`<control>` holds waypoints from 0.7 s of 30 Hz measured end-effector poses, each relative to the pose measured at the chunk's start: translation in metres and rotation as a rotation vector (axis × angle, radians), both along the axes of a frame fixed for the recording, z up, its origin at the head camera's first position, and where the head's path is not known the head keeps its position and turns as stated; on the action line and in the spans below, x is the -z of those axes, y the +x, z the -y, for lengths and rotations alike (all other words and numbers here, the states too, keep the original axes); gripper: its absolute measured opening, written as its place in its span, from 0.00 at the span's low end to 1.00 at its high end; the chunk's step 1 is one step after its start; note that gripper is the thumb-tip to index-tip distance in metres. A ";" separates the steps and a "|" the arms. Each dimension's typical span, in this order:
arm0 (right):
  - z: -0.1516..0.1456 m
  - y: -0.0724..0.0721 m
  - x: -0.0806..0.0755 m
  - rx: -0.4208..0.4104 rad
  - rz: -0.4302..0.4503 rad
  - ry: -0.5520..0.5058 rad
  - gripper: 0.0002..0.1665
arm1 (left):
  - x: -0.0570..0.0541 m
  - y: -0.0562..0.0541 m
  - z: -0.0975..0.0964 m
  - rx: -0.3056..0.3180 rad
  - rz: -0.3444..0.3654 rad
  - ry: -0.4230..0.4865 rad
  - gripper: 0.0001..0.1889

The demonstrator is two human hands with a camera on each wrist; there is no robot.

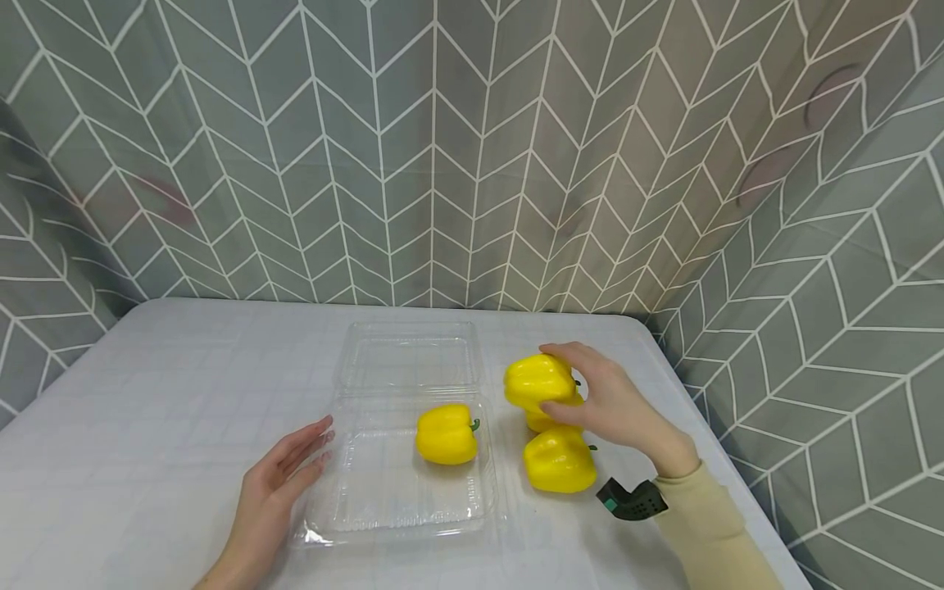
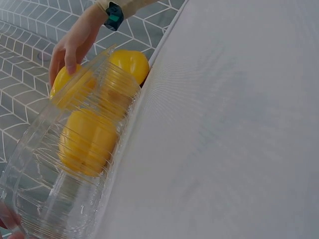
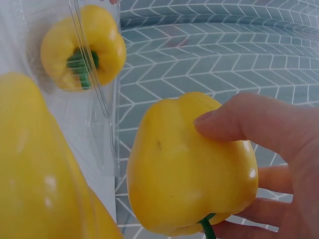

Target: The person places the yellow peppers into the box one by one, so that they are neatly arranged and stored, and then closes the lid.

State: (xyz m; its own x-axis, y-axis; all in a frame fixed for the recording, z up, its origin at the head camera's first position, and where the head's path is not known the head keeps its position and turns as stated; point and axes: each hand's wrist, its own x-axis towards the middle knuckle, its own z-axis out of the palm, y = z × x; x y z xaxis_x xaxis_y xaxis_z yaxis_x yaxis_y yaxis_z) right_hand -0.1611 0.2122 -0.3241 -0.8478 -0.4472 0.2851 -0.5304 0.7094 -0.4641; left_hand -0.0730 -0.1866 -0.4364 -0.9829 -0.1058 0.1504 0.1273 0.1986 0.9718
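Yellow pepper (image 1: 537,379), held in the curled right hand (image 1: 612,397), is right of the clear box (image 1: 376,501), with the straight-fingered left hand (image 1: 274,483) on its left.

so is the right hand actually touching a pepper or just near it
Touching. The right wrist view shows it: the thumb of the right hand lies directly against the side of a yellow pepper.
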 end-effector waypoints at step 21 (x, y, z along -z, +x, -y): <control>0.021 0.010 0.006 -0.089 -0.025 0.000 0.40 | 0.001 0.000 0.001 0.009 -0.040 0.004 0.22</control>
